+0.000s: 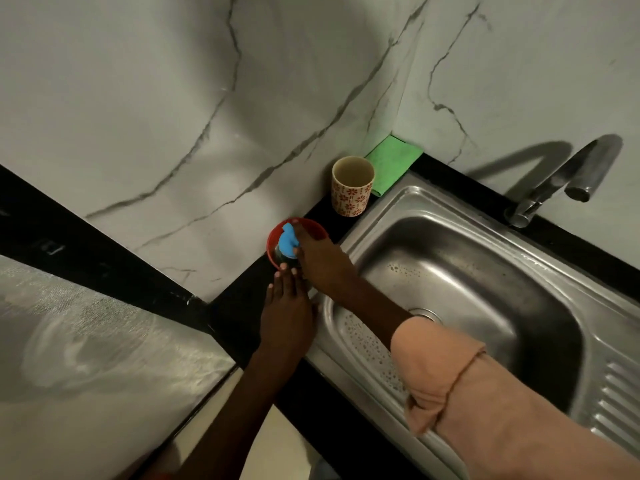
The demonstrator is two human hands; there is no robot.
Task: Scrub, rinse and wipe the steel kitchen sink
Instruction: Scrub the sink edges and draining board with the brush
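Left of the sink (450, 216), your right hand (320, 261) pinched a blue sponge (287, 241) inside the red bowl (273, 247). Your left hand (287, 313) lay beside the bowl, straight fingers touching its rim. A cup (352, 190) stood beyond.

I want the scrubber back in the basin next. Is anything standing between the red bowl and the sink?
Nothing visible does. The red bowl sits on the black counter right beside the sink rim; the right hand holds the blue scrubber there. The floral cup stands farther back.
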